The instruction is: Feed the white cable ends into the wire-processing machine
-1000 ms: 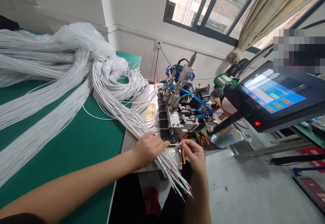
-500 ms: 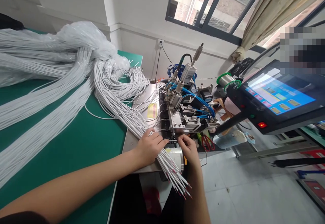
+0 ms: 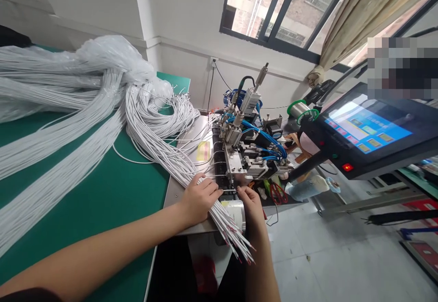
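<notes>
My left hand [image 3: 201, 199] lies over a thick bundle of white cables [image 3: 173, 163]. Its thumb and forefinger are closed on a single white cable [image 3: 228, 190], which sticks out to the right. At that cable's far end the fingertips of my right hand [image 3: 250, 200] are pinched together, hiding the tip. Both hands are at the front end of a black holder strip on the machine [image 3: 236, 156], where several other cables lie across it. Below my left hand the bundle's loose ends [image 3: 236, 238] fan out, some with reddish tips.
Plastic-wrapped cable bundles [image 3: 112, 58] cover part of the green table [image 3: 133, 210]. To the right are a lit touch screen [image 3: 367, 122] and a solder wire spool [image 3: 299, 109]. A white cylindrical motor housing [image 3: 236, 213] sits below the hands. Another person is behind the screen.
The view has shifted slightly. My right fingertips have closed in on the cable's end, and the exposed stretch between my hands looks a little lower and similar in length.
</notes>
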### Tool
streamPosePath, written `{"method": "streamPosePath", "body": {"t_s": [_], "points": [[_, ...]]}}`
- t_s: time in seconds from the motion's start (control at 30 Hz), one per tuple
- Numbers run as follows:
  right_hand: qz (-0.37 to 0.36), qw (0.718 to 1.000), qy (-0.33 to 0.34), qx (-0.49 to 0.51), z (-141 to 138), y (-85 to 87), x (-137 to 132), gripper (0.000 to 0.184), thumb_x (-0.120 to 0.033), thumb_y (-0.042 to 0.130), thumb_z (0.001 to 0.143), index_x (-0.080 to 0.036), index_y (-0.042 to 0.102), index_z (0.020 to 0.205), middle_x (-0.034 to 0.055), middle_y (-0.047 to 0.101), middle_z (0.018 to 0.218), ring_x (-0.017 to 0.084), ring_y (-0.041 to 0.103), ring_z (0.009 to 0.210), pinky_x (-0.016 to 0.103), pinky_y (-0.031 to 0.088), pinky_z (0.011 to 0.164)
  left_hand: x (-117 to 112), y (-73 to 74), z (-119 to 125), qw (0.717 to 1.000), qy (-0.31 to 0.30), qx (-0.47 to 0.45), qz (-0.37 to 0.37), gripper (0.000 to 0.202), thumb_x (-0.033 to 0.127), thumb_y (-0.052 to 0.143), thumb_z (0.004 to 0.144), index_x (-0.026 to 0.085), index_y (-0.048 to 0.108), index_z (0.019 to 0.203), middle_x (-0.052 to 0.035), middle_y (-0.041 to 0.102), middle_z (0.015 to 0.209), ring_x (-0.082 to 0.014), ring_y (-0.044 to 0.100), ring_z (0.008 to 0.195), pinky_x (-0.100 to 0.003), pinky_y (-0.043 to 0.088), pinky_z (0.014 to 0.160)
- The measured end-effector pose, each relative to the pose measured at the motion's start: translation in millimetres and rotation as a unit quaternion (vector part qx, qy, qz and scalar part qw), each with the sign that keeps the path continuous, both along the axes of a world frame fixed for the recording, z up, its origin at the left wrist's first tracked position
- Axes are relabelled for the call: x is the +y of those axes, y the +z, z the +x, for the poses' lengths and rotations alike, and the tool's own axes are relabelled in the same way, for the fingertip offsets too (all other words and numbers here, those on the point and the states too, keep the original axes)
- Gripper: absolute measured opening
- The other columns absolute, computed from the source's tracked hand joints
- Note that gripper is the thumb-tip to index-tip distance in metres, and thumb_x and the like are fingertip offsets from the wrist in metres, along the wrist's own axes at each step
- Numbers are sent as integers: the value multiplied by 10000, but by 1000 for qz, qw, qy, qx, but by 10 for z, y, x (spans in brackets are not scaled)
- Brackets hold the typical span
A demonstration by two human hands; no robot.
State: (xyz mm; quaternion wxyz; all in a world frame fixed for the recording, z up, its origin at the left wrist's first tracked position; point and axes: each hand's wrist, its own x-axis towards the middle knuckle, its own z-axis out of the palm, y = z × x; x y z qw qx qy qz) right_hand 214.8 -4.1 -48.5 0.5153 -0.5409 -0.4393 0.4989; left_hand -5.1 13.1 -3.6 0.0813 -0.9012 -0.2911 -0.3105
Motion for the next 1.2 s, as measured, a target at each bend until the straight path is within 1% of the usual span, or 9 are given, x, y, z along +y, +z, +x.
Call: {"method": "streamPosePath", "body": {"t_s": [0.13,0.3,0.47,0.53,0.7,0.83,0.9,1.03,1.2], "points": [[37,997,-25,-67,94,26,-79,385,-501,644,798,-185,510,624,-46,401,573,108,340,546,236,278,522,4,-11,-6,1000,-4,4,3,319,114,528,726,162,649,1017,-56,651,846,-203,583,844,-411,323,909],[66,989,-28,-130,210,163,-159,367,-497,631,817,-176,562,652,-36,436,581,117,373,559,242,292,535,4,-27,-12,1000,2,15,5,322,112,527,730,155,651,1024,-64,657,870,-206,584,845,-404,338,888],[69,985,-34,-156,265,273,-235,326,-468,613,844,-170,609,714,-18,501,629,127,431,597,245,331,566,-3,-40,-1,997,73,13,-14,345,185,574,719,127,655,1049,-127,657,1087,-268,577,961,-440,349,896],[74,983,-27,-166,258,329,-285,304,-446,601,861,-173,614,727,-13,515,639,130,447,608,245,339,565,0,-34,-2,998,68,0,0,315,156,564,720,142,663,1018,-122,646,1149,-275,572,1011,-451,344,919],[125,969,63,-204,165,539,-441,165,-342,625,872,-193,687,838,21,621,763,141,515,657,246,386,581,17,0,-28,996,-39,-53,53,311,65,433,858,192,656,1034,-38,696,1032,-169,614,931,-409,330,978],[170,947,164,-217,46,691,-504,228,-248,664,851,-261,704,1075,22,670,863,128,526,634,243,407,571,18,24,-49,995,-51,-70,44,313,117,385,927,200,642,1084,-31,704,981,-147,620,886,-384,336,954],[191,943,180,-207,-3,722,-504,206,-224,651,860,-271,719,1049,29,689,883,145,575,691,253,438,615,17,34,-51,995,-51,-68,42,313,125,383,928,200,640,1091,-32,704,957,-147,619,866,-376,342,926],[215,948,112,-204,-50,685,-472,119,-224,651,860,-250,750,920,45,711,869,189,634,811,288,477,721,21,59,-48,994,-65,-60,56,317,120,390,915,182,632,1110,-48,703,936,-154,619,838,-365,352,885],[180,964,-63,-183,-95,549,-402,110,-315,683,825,-221,739,838,50,707,820,193,626,734,285,481,637,16,89,-54,994,-72,-53,56,355,102,384,912,152,590,1197,-48,701,929,-149,614,806,-360,356,867]]}}
